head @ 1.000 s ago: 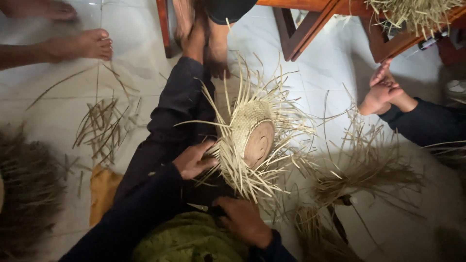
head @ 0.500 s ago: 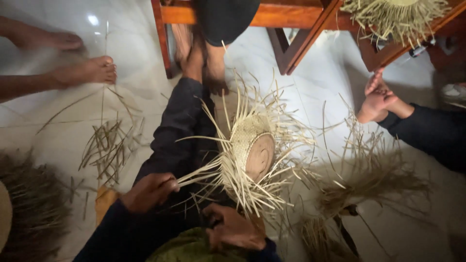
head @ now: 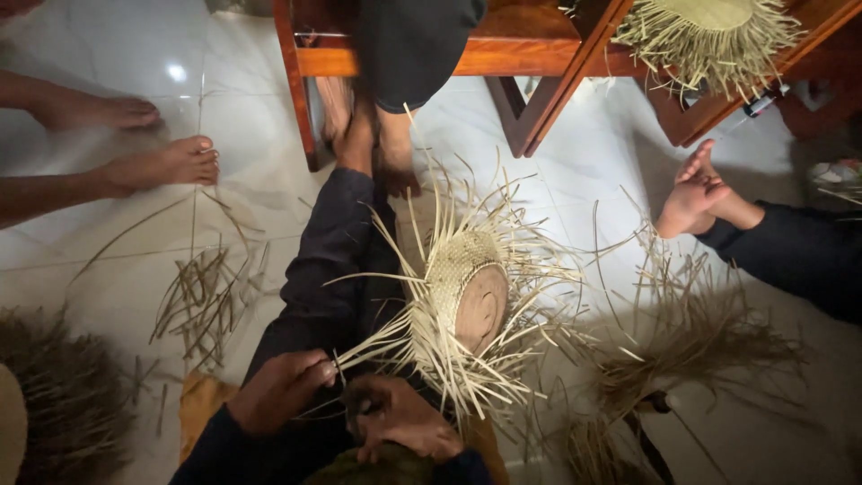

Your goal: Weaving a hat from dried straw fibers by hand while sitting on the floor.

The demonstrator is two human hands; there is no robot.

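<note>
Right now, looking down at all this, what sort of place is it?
Probably a home or small workshop where people weave by hand, sitting on a glossy white tiled floor. A half-woven pale straw hat lies on the person's lap, loose dry straw strips litter the floor, and red-brown wooden furniture stands nearby.

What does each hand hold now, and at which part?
The left hand pinches loose straw strips near their free ends, pulled away from the half-woven hat. The right hand rests at the hat's fringe; its grip cannot be told.
</note>
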